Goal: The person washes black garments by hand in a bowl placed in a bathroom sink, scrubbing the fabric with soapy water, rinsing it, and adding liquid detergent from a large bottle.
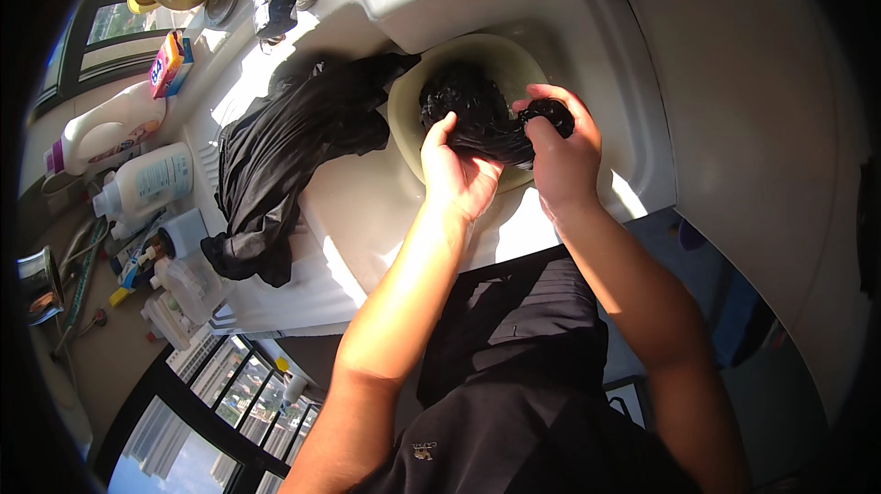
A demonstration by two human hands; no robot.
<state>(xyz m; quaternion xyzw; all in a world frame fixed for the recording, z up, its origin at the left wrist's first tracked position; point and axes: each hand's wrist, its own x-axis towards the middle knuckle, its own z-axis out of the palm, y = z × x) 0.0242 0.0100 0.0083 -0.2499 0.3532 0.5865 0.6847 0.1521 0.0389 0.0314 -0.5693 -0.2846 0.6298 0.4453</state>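
A wet black garment [470,118] is bunched in a pale, round basin [401,122] standing in the white sink. Its right end is gathered tight in my right hand [569,159], with the fingers wrapped over the cloth. My left hand [459,173] holds the same cloth from its near side, thumb up along the edge and fingers partly hidden beneath it. Left of the basin, a second black garment [307,150] lies crumpled over the ribbed washboard part of the sink, one end reaching the basin's rim.
A chrome faucet [275,12] arches over the far left of the sink [587,26]. Along the left ledge stand a white jug with a purple cap [119,127], a white bottle [151,184], a small orange-and-blue box [172,65] and a clear plastic container [195,283]. Windows lie beyond.
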